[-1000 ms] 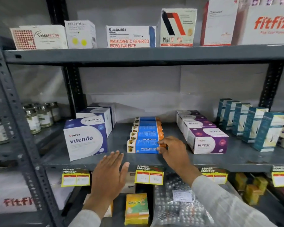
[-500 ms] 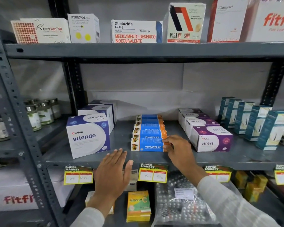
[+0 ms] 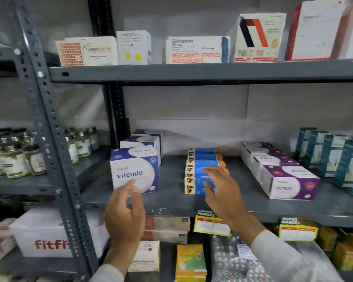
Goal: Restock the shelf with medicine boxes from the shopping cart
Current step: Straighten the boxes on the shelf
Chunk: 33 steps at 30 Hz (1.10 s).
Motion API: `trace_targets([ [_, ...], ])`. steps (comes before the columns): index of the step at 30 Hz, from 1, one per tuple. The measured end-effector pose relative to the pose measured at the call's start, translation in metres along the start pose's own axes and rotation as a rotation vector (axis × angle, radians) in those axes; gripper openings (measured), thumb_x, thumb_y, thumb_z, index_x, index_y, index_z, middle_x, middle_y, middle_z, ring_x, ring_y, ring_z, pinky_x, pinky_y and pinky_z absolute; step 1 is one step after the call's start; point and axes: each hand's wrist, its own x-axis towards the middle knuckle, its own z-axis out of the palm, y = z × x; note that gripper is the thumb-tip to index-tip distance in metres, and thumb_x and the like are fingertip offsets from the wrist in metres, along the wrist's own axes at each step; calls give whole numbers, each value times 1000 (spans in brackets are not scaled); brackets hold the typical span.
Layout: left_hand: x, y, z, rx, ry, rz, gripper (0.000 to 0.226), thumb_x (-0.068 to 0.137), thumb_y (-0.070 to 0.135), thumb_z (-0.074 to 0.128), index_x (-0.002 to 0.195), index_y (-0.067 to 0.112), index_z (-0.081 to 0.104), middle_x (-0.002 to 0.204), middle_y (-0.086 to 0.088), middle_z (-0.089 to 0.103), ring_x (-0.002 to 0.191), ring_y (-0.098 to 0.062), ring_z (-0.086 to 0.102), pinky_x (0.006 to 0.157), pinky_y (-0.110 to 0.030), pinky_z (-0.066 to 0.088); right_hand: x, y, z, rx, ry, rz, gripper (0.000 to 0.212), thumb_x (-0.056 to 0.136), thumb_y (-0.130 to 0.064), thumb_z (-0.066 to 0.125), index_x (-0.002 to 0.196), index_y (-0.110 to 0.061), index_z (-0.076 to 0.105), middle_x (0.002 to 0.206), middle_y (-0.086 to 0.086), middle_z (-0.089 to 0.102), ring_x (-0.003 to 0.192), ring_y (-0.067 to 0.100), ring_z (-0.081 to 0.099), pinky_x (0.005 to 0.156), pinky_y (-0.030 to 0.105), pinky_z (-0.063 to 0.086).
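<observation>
Medicine boxes, blue-and-orange ones [image 3: 204, 171], lined up in a row on the middle shelf [image 3: 171, 198], right under the fingertips of the right hand [image 3: 222, 192]. Fingers spread loose over the front couple of boxes, nothing gripped; can't tell if actually touching, bit blurry. Left hand [image 3: 123, 216] also open and empty, fingers relaxed, tips up in front of the lower corner of the white-and-purple Vitendo box [image 3: 135, 169]. Just right of the right hand, a row of purple Virest boxes [image 3: 289, 184]. Further right, teal boxes [image 3: 332, 155] standing upright. Below both hands, yellow price tags [image 3: 212, 224] on the shelf edge.
</observation>
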Motion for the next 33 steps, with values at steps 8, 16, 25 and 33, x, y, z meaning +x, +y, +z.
trace_targets([
  [8, 77, -20, -27, -497, -347, -608, 55, 98, 72, 24, 94, 55, 76, 98, 24, 78, 98, 4, 71, 101, -35, 45, 39, -107, 90, 791, -440, 369, 47, 101, -43, 52, 147, -33, 49, 142, -16, 60, 128, 7, 56, 116, 40, 40],
  [16, 119, -44, -24, -566, -467, -722, 92, 79, 86, 17, 140, 29, 56, 115, 7, 73, 108, -13, 66, 103, -38, 47, 37, -118, 119, 739, -405, 452, 72, 92, -4, 58, 153, -37, 40, 142, -5, 60, 128, 18, 58, 107, 46, 52],
  [25, 121, -51, -23, -606, -481, -700, 101, 74, 90, 21, 146, 26, 52, 118, 8, 72, 115, -13, 64, 100, -35, 44, 44, -110, 132, 719, -419, 407, 66, 101, -19, 60, 157, -38, 30, 143, -8, 54, 127, 14, 57, 91, 27, 57],
  [33, 120, -56, -19, -541, -483, -687, 83, 87, 82, 17, 143, 32, 52, 123, 9, 69, 110, -6, 64, 89, -26, 46, 42, -114, 132, 665, -445, 411, 76, 99, -11, 60, 160, -38, 21, 146, -5, 51, 126, 12, 52, 98, 32, 54],
])
